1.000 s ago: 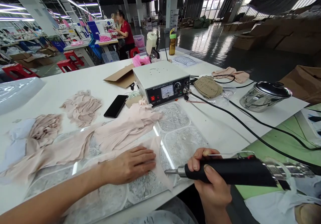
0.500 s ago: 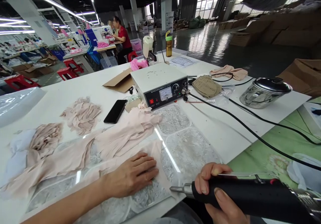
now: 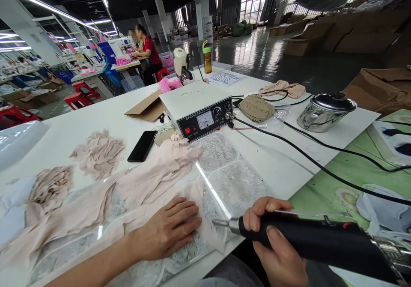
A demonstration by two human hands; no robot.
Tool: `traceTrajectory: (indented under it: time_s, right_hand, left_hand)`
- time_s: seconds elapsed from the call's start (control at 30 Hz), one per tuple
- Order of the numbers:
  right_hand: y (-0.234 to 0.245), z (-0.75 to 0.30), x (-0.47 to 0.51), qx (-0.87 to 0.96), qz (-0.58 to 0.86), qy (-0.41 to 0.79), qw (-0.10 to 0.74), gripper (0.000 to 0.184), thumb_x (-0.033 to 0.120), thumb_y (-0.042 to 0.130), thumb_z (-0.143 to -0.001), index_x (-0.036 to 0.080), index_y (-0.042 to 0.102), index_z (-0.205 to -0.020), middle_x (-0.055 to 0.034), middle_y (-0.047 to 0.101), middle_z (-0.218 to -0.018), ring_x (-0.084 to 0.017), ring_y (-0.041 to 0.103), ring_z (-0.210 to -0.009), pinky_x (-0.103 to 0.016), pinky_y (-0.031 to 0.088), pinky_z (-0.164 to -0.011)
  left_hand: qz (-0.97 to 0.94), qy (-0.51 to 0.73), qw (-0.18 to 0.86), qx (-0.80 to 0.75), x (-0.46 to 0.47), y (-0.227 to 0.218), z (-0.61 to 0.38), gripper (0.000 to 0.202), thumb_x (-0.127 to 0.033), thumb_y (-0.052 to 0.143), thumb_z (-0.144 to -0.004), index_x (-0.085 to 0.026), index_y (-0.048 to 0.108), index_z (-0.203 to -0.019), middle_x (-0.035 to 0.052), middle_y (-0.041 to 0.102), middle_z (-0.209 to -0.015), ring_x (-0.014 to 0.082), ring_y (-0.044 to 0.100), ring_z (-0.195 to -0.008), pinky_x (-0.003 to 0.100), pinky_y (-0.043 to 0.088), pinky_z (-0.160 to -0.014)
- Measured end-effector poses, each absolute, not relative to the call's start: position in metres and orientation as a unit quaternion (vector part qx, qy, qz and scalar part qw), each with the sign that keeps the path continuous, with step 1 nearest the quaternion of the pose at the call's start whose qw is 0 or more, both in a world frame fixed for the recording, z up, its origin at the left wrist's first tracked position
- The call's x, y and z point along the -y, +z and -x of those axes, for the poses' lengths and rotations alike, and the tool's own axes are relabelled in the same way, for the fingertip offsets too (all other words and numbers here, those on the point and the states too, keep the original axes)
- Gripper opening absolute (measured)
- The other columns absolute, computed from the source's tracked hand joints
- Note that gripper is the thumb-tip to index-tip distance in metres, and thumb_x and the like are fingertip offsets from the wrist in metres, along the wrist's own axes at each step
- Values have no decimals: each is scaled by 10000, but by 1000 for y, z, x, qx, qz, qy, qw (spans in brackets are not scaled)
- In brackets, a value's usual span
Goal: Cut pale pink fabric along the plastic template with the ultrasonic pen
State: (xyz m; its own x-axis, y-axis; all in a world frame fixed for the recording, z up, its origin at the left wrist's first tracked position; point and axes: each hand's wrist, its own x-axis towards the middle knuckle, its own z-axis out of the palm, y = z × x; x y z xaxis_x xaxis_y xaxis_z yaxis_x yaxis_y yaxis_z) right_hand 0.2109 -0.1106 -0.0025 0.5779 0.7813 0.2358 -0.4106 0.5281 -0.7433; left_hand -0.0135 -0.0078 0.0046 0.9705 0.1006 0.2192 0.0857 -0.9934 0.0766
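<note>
My left hand (image 3: 171,227) lies flat, fingers stretched out, on a thin beige fabric piece (image 3: 205,231) over a clear grey-patterned mat (image 3: 237,184). The fabric's pointed end reaches past my fingers toward the table's front edge. My right hand (image 3: 276,240) is wrapped round the black body of an ultrasonic cutter (image 3: 314,240). Its metal tip points left, just right of my left fingers and over the fabric's edge. Whether the tip touches the cloth I cannot tell. More beige fabric (image 3: 160,167) lies crumpled across the mat beyond my left hand.
A control box (image 3: 205,118) with a dial stands behind the mat, a black cable (image 3: 289,141) running from it to the right. Nearby are a phone (image 3: 142,145), fabric heaps (image 3: 98,154), card templates (image 3: 257,107), a lidded metal mug (image 3: 324,113) and a bottle (image 3: 207,59). Another person (image 3: 149,49) sits at a sewing machine.
The cutter's tip has shifted up and away from the fabric's pointed end. My left hand stays flat on the cloth. The whole view has swung slightly to the right.
</note>
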Motion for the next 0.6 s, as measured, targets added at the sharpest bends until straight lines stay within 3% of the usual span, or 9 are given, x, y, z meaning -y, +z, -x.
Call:
traceTrajectory:
  time_s: [0.13,0.3,0.6]
  right_hand:
    - [-10,-207,79,318,309,294,847,118,268,603,-846,258,560,-955,20,531,-826,-104,552,-595,-294,524,-569]
    - [-22,-199,52,356,316,303,826,158,219,608,-843,259,548,-984,12,563,-879,-125,576,-666,-342,521,-671]
    - [-23,-197,51,366,342,293,815,169,180,587,-853,258,532,-992,23,574,-874,-123,577,-683,-338,493,-719]
  left_hand:
    - [-992,115,31,-45,10,5,13,324,-267,410,-1035,-107,561,-1273,171,624,-1247,275,545,-1222,469,447,-1054]
    - [-992,112,37,-49,12,3,12,324,-271,430,-1024,-106,571,-1265,166,625,-1248,283,557,-1199,466,455,-1040]
    - [-989,118,73,-44,11,3,11,328,-280,435,-1023,-97,570,-1259,165,642,-1198,267,577,-1145,454,435,-1051]
